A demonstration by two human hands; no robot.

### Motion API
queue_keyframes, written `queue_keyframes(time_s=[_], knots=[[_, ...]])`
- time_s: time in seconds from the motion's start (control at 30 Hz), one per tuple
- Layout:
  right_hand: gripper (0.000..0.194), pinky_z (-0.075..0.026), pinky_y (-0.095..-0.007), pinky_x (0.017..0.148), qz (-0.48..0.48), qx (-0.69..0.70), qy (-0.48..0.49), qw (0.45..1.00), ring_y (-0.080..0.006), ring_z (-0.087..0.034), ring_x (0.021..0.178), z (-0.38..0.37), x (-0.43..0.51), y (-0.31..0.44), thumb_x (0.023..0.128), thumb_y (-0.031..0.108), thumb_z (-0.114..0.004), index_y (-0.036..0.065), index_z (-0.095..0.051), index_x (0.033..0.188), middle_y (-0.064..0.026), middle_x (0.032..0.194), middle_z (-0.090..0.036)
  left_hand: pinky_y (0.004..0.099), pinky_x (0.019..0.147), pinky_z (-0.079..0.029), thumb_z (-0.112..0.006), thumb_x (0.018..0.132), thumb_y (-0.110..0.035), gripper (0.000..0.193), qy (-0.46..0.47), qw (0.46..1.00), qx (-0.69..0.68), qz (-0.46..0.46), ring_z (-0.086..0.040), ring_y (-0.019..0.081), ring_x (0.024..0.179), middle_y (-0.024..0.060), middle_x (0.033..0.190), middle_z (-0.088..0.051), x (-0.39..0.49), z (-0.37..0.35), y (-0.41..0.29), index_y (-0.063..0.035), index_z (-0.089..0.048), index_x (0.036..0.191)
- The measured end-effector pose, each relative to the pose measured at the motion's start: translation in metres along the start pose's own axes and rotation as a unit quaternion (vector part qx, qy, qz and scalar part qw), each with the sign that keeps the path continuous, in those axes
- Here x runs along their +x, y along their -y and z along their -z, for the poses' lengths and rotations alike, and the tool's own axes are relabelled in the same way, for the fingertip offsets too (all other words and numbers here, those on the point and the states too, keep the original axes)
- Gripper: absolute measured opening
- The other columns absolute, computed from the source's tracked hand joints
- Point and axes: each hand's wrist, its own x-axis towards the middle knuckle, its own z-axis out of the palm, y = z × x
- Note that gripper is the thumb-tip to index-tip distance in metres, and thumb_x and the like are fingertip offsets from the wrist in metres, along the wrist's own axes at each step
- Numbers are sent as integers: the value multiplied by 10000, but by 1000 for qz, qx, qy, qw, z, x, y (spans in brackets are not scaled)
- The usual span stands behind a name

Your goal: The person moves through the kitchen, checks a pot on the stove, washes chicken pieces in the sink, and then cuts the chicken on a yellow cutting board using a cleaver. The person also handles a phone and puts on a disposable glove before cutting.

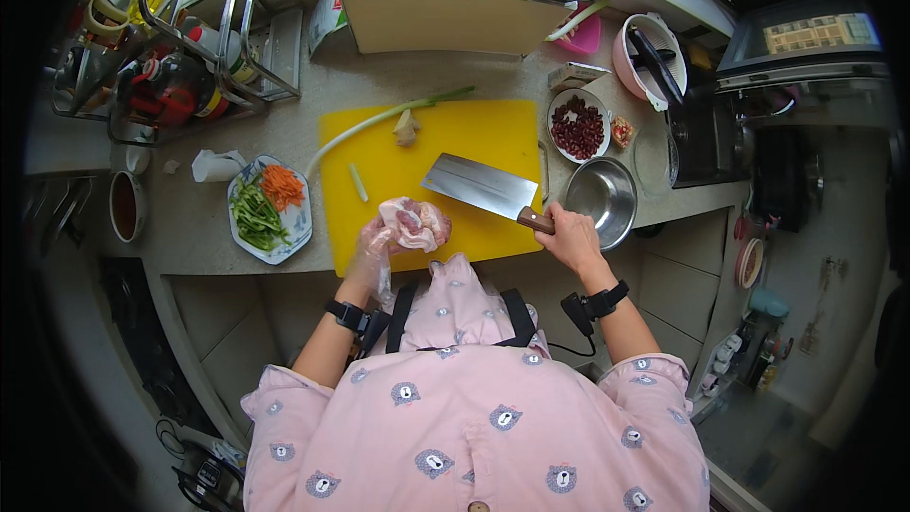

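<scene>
My left hand [372, 247], in a clear plastic glove, grips a piece of raw meat [415, 225] at the near left part of the yellow cutting board [490, 135]. My right hand [571, 233] is bare and closed around the wooden handle of a cleaver [483, 185]. The blade lies flat-side up over the right half of the board, pointing left, apart from the meat. A long green onion [362, 126] crosses the board's far left corner. Near it are a piece of ginger [407, 129] and a short green onion piece [358, 183].
Left of the board stands a plate [298, 236] of shredded carrot and green pepper. At the right are a steel bowl [603, 200], a bowl of red beans [603, 146] and a pink colander [625, 71] with eggplant. A knife block [441, 21] and bottle rack [284, 89] stand behind.
</scene>
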Motion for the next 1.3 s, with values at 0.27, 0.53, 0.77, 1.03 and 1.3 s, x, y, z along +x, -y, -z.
queue_keyframes(time_s=[0.27,0.53,0.77,1.03,1.3], knots=[[368,-422,-348,503,-181,358,-76,913,-210,-548,501,-21,-81,2,894,337,-625,-11,-564,791,-125,565,-539,449,777,-575,-545,919,-230,455,-10,997,-20,76,-618,315,1022,159,1200,-541,91,-87,29,-51,-368,1298],[328,-341,-240,411,-154,494,-9,855,-51,-448,450,-39,-100,8,935,331,-593,52,-542,769,24,544,-486,361,628,-586,-717,833,-248,528,-92,977,191,-5,-656,251,850,141,1039,-640,98,-101,30,-75,-476,1269],[402,-470,-428,578,-121,355,-12,927,-372,-594,633,-45,-108,12,914,390,-571,3,-538,813,-215,689,-609,250,573,-496,-642,891,-322,332,-80,912,393,-85,-635,159,700,77,913,-673,97,-107,36,-54,-624,1086],[382,-499,-522,656,-140,252,-30,957,-449,-619,743,-56,-106,21,928,394,-532,17,-514,875,-255,753,-633,295,677,-545,-636,837,-189,312,-81,935,345,-17,-656,188,769,79,932,-661,103,-97,50,-52,-597,1115],[366,-486,-471,656,-196,355,-72,911,-440,-623,760,-58,-84,-11,931,355,-538,-7,-574,964,-263,771,-631,409,903,-522,-593,786,8,525,-47,993,42,99,-593,282,1092,122,1211,-557,93,-67,72,-34,-460,1292]])
